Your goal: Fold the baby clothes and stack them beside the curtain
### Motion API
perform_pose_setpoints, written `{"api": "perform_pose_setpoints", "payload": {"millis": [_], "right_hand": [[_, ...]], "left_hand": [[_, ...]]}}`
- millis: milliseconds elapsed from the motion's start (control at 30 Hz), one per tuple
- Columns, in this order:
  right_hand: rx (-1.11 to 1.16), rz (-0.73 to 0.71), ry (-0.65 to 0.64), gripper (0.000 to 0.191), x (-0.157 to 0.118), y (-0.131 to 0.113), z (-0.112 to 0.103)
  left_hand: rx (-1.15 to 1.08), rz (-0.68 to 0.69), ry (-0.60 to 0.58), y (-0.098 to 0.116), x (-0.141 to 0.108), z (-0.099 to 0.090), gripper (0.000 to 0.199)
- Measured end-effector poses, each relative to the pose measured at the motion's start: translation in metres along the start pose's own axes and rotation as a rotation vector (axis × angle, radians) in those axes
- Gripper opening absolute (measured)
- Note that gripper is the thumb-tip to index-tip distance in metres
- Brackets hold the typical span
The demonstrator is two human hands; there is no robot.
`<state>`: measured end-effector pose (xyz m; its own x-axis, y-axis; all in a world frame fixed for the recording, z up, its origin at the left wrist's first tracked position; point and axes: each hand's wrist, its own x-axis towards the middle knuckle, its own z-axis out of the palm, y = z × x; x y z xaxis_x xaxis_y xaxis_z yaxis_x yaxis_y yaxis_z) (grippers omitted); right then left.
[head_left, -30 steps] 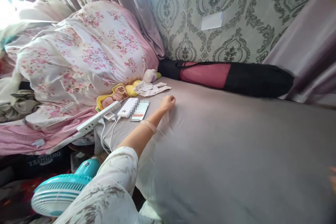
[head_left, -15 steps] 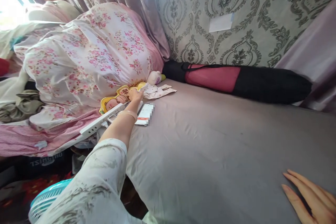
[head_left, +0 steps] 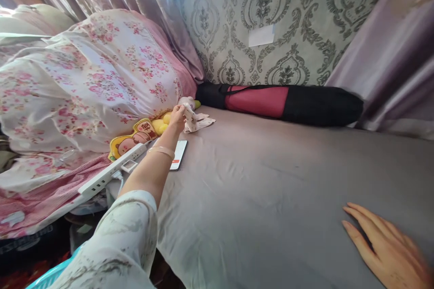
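Note:
My left hand [head_left: 178, 115] reaches far across the grey sheet [head_left: 264, 198], its fingers pinched on a small pale printed cloth garment [head_left: 199, 122]. One end of the garment is raised at my fingertips; the other end lies flat on the sheet. Its exact kind is hard to make out. Below my left wrist lies a phone [head_left: 178, 156] with its screen lit, partly hidden by my forearm. At the lower right, my right hand [head_left: 383, 244] hovers over or rests on the sheet, fingers stretched out and holding nothing.
Left of my arm are a white power strip [head_left: 111, 169], a yellow cartoon cushion [head_left: 133, 137] and a yellow plush [head_left: 162, 123]. A floral quilt [head_left: 111, 76] is heaped behind them. A long black and red bag [head_left: 281, 101] lies along the wall. A blue basket [head_left: 56, 273] stands lower left.
My left hand has lifted one end of the garment a little off the bed. My right hand has come further into view. The whole view has shifted to the right.

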<state>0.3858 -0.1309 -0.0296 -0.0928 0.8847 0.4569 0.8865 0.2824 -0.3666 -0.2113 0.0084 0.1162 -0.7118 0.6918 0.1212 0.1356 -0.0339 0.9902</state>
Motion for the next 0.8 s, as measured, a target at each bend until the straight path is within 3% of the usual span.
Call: {"api": "perform_pose_setpoints", "payload": {"millis": [100, 267, 367, 467, 633, 700, 800], "right_hand": [[-0.002, -0.105, -0.068, 0.044, -0.001, -0.005, -0.006], [-0.016, -0.080, -0.148, 0.040, 0.013, -0.020, -0.017], [0.109, -0.041, -0.186, 0.033, 0.033, -0.052, -0.028], [0.237, -0.054, -0.133, 0.029, 0.057, -0.093, -0.035], [0.394, -0.109, 0.059, 0.032, 0.088, -0.143, -0.019], [0.423, -0.121, 0.111, 0.038, 0.098, -0.152, -0.007], [0.463, -0.144, 0.138, 0.023, 0.109, -0.157, 0.004]], "left_hand": [[-0.252, -0.030, -0.196, 0.017, -0.021, 0.028, 0.007], [-0.365, -0.089, -0.427, 0.039, -0.076, 0.073, 0.010], [-0.425, -0.108, -0.559, 0.048, -0.118, 0.098, 0.013], [-0.471, -0.132, -0.678, 0.058, -0.161, 0.119, 0.017], [-0.529, -0.162, -0.902, 0.074, -0.218, 0.138, 0.018], [-0.508, -0.161, -0.954, 0.080, -0.232, 0.140, 0.019], [-0.474, -0.125, -0.985, 0.081, -0.241, 0.138, 0.020]]}}
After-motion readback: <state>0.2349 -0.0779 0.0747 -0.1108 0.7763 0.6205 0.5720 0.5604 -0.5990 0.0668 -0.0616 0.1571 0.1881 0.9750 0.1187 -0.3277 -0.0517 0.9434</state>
